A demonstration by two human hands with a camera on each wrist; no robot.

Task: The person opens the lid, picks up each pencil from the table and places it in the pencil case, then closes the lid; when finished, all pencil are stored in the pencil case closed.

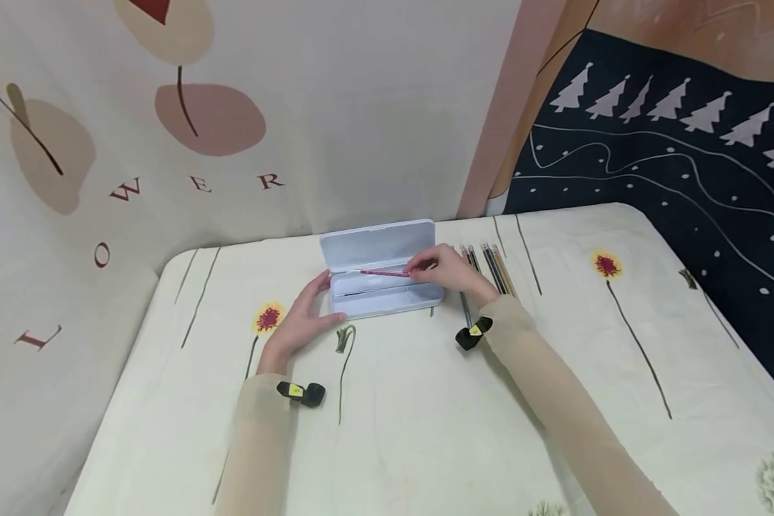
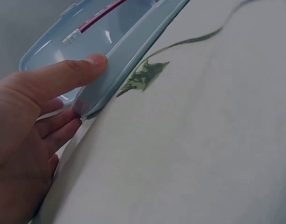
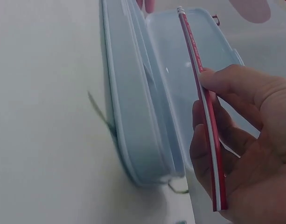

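Observation:
A pale blue pencil case (image 1: pixel 387 309) lies on the table with its lid (image 1: pixel 377 244) raised at the back. My left hand (image 1: pixel 302 321) holds the case's left end, thumb on the front wall and the other fingers around the corner in the left wrist view. Over the case, my right hand (image 1: pixel 448 271) pinches a red pencil (image 3: pixel 197 60) with a silver stripe between thumb and fingers. The pencil lies nearly level, its white eraser end toward the left. A thin dark line shows inside the case; I cannot tell what it is.
Several pencils (image 1: pixel 495 266), dark and tan, lie on the table right of the case, partly hidden by my right wrist. The floral tablecloth (image 1: pixel 400 416) spreads beneath. A patterned curtain (image 1: pixel 361 129) hangs just behind the table's back edge.

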